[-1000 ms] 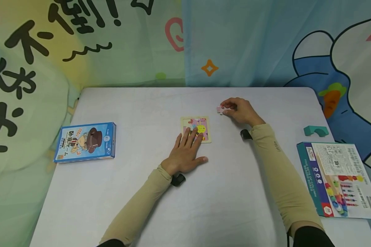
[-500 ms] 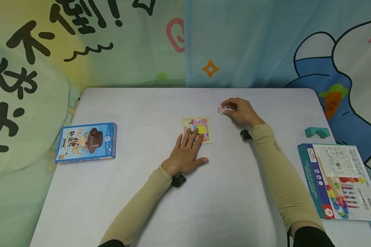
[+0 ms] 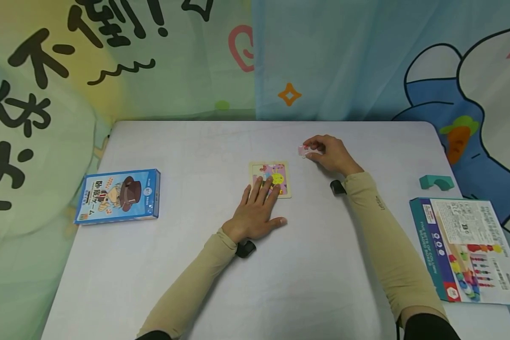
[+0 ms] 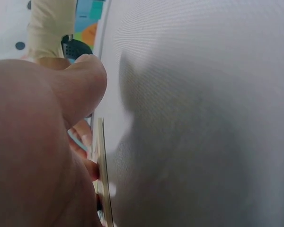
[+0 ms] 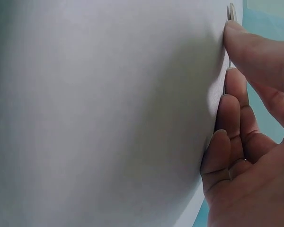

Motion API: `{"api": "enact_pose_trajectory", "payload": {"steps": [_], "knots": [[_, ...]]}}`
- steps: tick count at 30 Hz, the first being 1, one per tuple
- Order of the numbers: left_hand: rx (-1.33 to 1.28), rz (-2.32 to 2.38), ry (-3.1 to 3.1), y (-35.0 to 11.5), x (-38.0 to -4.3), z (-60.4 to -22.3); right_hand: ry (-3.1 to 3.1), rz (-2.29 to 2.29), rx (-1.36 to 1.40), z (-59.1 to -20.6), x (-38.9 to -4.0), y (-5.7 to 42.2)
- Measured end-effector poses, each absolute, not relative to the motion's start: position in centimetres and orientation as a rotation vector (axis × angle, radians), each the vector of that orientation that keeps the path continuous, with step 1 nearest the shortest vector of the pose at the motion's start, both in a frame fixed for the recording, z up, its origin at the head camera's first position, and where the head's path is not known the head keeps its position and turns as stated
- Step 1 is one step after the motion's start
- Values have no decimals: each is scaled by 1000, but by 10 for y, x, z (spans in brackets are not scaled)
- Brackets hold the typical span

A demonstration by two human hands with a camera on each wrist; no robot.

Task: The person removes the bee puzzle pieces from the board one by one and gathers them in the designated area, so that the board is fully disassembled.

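Observation:
A small square puzzle board [image 3: 282, 170] with a cream border, pink picture and yellow figure lies near the middle of the table. My left hand [image 3: 255, 215] is spread flat, its fingertips resting on the board's lower part and covering some of the picture. In the left wrist view the board's thin edge [image 4: 102, 161] shows beside the fingers. Farther back and to the right, my right hand [image 3: 330, 153] holds a pink jigsaw piece [image 3: 302, 150] between thumb and fingers, low at the tabletop. Part of the piece is hidden under those fingers.
On the left lies a blue box [image 3: 116, 196] with a cartoon figure in a brown hat. A larger box [image 3: 467, 250] sits at the right edge, and behind it a green arch-shaped block [image 3: 436, 181]. Printed curtains [image 3: 323, 61] hang behind the white table [image 3: 187, 146].

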State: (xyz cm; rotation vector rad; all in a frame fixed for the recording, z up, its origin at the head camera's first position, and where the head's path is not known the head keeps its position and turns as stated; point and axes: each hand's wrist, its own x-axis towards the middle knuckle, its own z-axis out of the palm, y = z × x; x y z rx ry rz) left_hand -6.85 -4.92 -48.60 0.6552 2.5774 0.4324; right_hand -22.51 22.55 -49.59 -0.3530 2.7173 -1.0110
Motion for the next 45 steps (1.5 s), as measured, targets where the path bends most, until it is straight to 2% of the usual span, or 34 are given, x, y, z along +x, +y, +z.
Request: {"api": "enact_pose_trajectory", "payload": {"steps": [34,45], "knots": [[692,523,2522,-59,-77,-479,2697,-1038,-365,-492,-226,227],[674,450,2576,-53,-74,-487,2711,-1027,-391,-489,-227,227]]}}
